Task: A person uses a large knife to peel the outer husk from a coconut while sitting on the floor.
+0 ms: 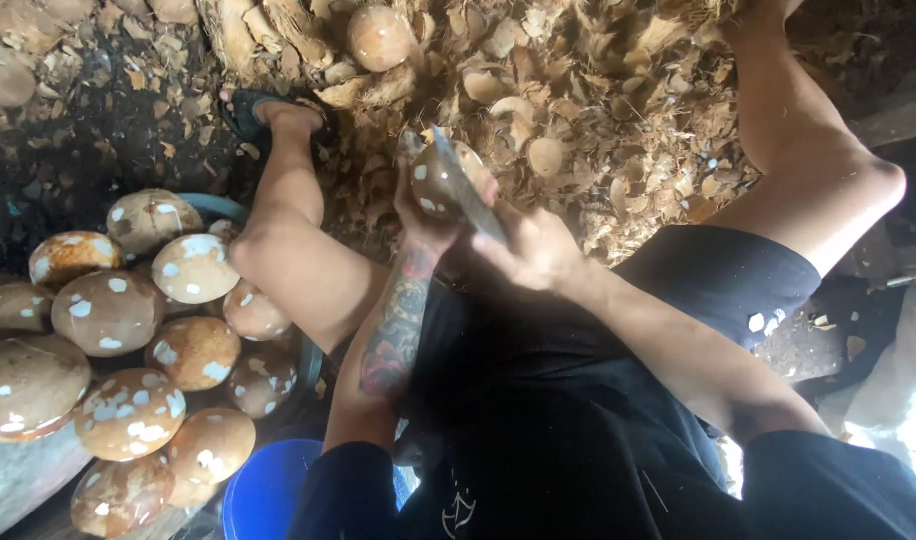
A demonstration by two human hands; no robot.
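A seated person's left hand [425,215] cupped a brown coconut [440,180] from beneath, fingers wrapped around it to steady it between the knees, while the right hand [533,250] closed around the handle of a broad metal blade [466,185] laid across the nut's upper face, apparently set there to shave off the last of the shell skin. The coconut, held just above the lap, served as the centre of the scene. Nearest the camera, below the coconut, dark shorts [578,400] and sleeves filled the frame, with a tattooed left forearm [393,330] rising toward the nut. Down and to the left of the coconut sat a blue bucket [268,495], and beside it a heap of pared coconuts [128,340], brown with white patches where the blade had cut deep, piled together in what looked like a blue-rimmed tub within arm's reach. Left of the coconut, the person's bare leg bent up to a foot in a dark sandal [268,112], braced on the ground. Beyond and to the right of the coconut spread a thick litter of husk fibre and shell chips [618,110], lying where parings would drop, with one more round coconut [379,38] resting at its far edge.
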